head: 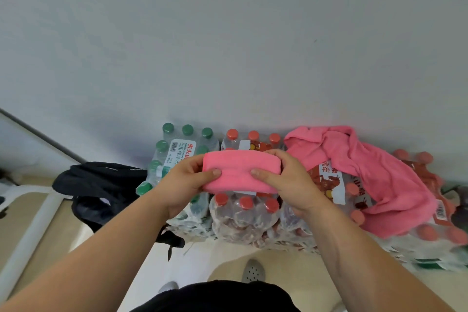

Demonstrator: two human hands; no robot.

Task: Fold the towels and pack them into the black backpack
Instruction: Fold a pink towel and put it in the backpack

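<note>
Both hands, left and right, gripping folded pink towel, black backpack left, loose pink towel right

Plain pink for the folded towel between the left hand and right hand; same pink for the loose towel right of the right hand. Black for the backpack left of the left hand. Green caps behind the left hand, coral-red caps beneath both.

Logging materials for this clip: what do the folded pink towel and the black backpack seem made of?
Folded pink towel: soft matte cloth, probably microfibre or terry; fuzzy surface, rounded folds. Black backpack: likely synthetic fabric, dull finish; it slumps and creases. Weave too blurred to tell.
</note>
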